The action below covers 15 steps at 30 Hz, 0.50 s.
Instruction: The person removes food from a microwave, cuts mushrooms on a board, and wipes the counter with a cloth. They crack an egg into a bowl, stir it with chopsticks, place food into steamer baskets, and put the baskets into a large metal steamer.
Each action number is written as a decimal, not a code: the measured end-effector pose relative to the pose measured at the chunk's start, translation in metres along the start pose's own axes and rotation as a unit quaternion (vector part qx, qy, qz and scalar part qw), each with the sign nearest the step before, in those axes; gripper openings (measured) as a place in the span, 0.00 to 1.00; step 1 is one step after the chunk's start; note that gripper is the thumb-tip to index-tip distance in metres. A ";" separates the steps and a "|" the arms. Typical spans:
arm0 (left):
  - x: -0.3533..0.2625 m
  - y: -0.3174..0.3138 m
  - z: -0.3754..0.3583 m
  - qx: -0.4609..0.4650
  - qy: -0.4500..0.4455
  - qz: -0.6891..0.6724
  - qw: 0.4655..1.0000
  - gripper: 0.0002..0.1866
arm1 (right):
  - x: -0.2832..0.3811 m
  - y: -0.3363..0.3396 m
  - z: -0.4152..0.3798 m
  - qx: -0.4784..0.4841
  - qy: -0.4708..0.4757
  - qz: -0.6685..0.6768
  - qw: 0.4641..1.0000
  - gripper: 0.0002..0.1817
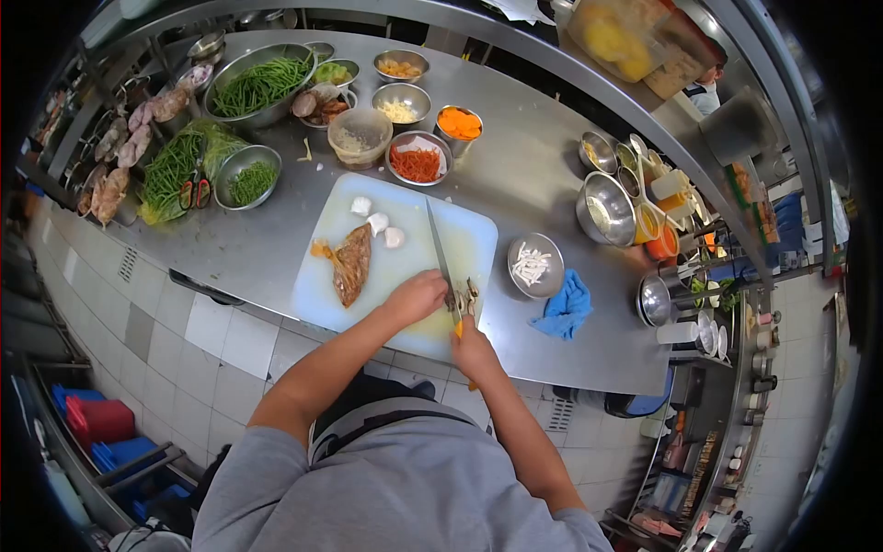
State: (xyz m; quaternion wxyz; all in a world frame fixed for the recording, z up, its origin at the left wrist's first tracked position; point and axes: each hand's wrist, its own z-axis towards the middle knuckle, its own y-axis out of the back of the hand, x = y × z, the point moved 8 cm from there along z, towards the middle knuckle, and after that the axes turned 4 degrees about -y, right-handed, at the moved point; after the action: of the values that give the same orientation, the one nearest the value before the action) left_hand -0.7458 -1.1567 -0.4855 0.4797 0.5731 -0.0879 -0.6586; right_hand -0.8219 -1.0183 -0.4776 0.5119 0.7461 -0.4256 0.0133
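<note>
A smooth, pale blue-white cutting board (414, 262) lies on a shiny metal table (276, 248). At the near edge of the board, on its right part, the right hand (473, 348) is wrapped tight around the orange handle of a knife (438, 244). The knife's long, thin, flat metal blade runs over the board and points to its far edge. The left hand (416, 299) is over the board, left of the blade, with its fingers bent and close to the metal. I can't tell if those fingers pinch anything. Thin, dark brown bits (472, 296) sit on the board, just right of the blade.

On the board's left part is a brown, wrinkly lump (350, 267), fat in the middle and narrow at the ends. Smooth, round white pieces (394, 238) sit near it on the board.

Right of the board, a round metal bowl (555, 251) holds little white sticks (531, 264). Near that is a soft, crumpled blue cloth (566, 306). Just past the board's far edge, there are thin, stringy orange-red shreds (416, 165) in a bowl and a cloudy plastic tub (360, 138).
</note>
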 end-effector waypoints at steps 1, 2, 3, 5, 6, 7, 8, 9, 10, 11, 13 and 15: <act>-0.001 -0.001 -0.001 0.000 0.001 -0.003 1.000 0.03 | -0.003 -0.003 0.004 -0.002 -0.012 0.009 1.000 0.23; -0.001 0.001 0.000 -0.006 -0.002 -0.004 1.000 0.03 | -0.006 -0.001 0.008 -0.002 -0.011 0.008 1.000 0.23; 0.001 0.002 0.000 -0.012 -0.004 -0.004 1.000 0.03 | -0.006 0.004 0.010 -0.002 0.005 0.004 1.000 0.23; 0.001 0.000 -0.001 -0.018 -0.001 0.001 1.000 0.03 | -0.003 0.006 0.007 -0.007 0.019 0.006 1.000 0.24; -0.001 0.003 0.002 -0.029 0.005 0.003 1.000 0.02 | -0.008 0.002 0.002 -0.009 0.015 0.005 1.000 0.24; 0.000 0.004 0.004 -0.030 0.005 0.002 1.000 0.02 | -0.011 -0.001 -0.001 -0.008 0.011 0.003 1.000 0.23; -0.001 0.004 0.004 -0.024 -0.006 0.005 1.000 0.03 | -0.017 -0.008 0.004 -0.006 0.008 0.002 1.000 0.23; -0.004 0.004 0.002 -0.016 -0.016 0.007 1.000 0.04 | -0.023 -0.016 0.010 -0.035 0.024 0.002 0.999 0.23; -0.003 0.002 0.001 -0.016 -0.015 0.007 1.000 0.04 | -0.021 -0.016 0.013 -0.065 0.043 0.002 0.997 0.23; 0.002 0.000 0.001 -0.005 0.009 -0.002 1.000 0.06 | -0.025 -0.016 0.015 -0.065 0.044 0.003 0.997 0.23; 0.001 0.003 0.000 0.011 0.024 -0.007 1.000 0.09 | -0.020 -0.002 0.011 0.016 0.009 0.133 0.991 0.21; -0.021 0.021 -0.006 -0.081 -0.019 0.005 0.997 0.19 | -0.018 0.009 -0.001 0.050 -0.040 0.190 0.980 0.21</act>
State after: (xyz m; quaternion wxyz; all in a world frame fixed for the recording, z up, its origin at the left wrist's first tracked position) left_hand -0.7318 -1.1495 -0.4589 0.5260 0.5194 -0.0460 -0.6719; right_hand -0.8388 -1.0073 -0.4786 0.4444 0.6759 -0.5790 0.1016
